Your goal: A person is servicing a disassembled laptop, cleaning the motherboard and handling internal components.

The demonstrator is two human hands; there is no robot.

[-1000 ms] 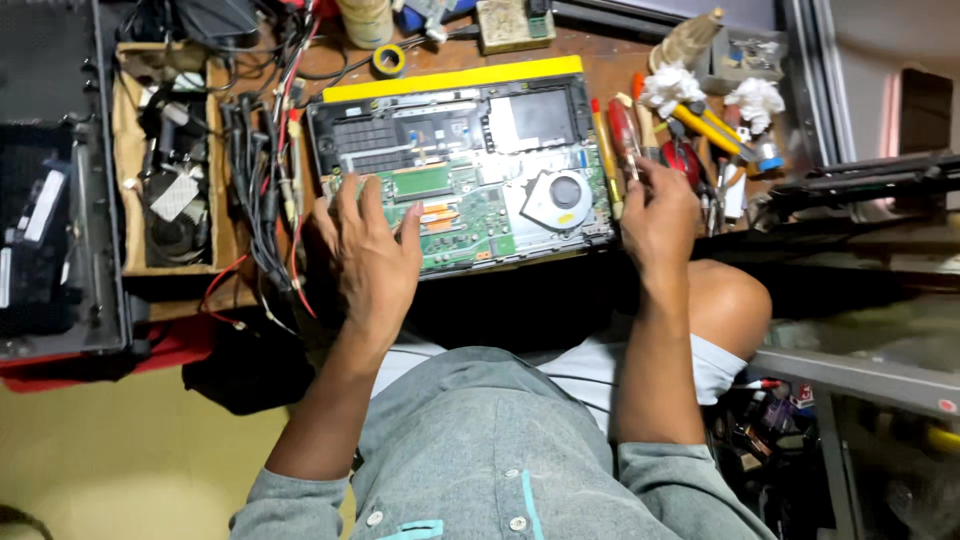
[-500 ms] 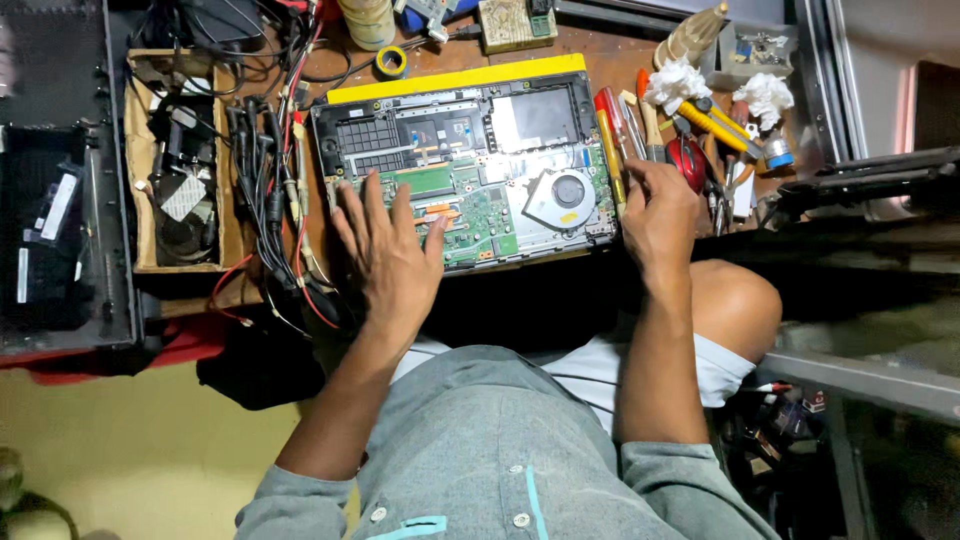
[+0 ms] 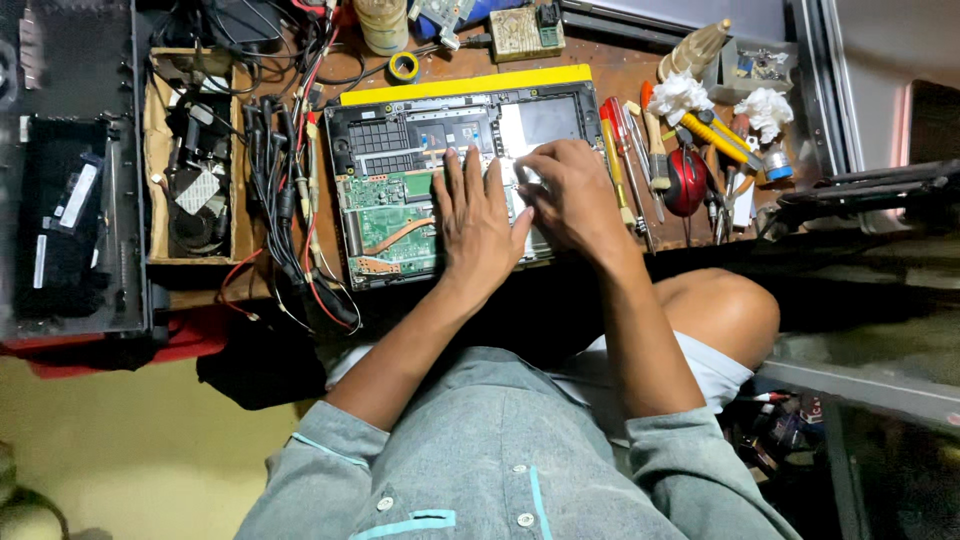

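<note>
1. Opened laptop (image 3: 400,170), bottom cover off, flat on the cluttered workbench (image 3: 600,60) just ahead of the lap.
2. Left hand (image 3: 478,225) spread flat on the exposed internals, loose, grasping nothing.
3. Right hand (image 3: 570,195) curled beside it over the right part; whether pinching anything, cannot tell.
4. Likely rigid but fragile: green circuit board (image 3: 385,215) bare, so best held by the chassis edges.
5. Cardboard box (image 3: 155,150) at left holding cables and small parts.
6. Screwdrivers (image 3: 625,150) lying loose at right.

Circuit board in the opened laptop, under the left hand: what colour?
Green, with an orange strip across it; the circuit board shows in the head view, left of the left hand.
</note>
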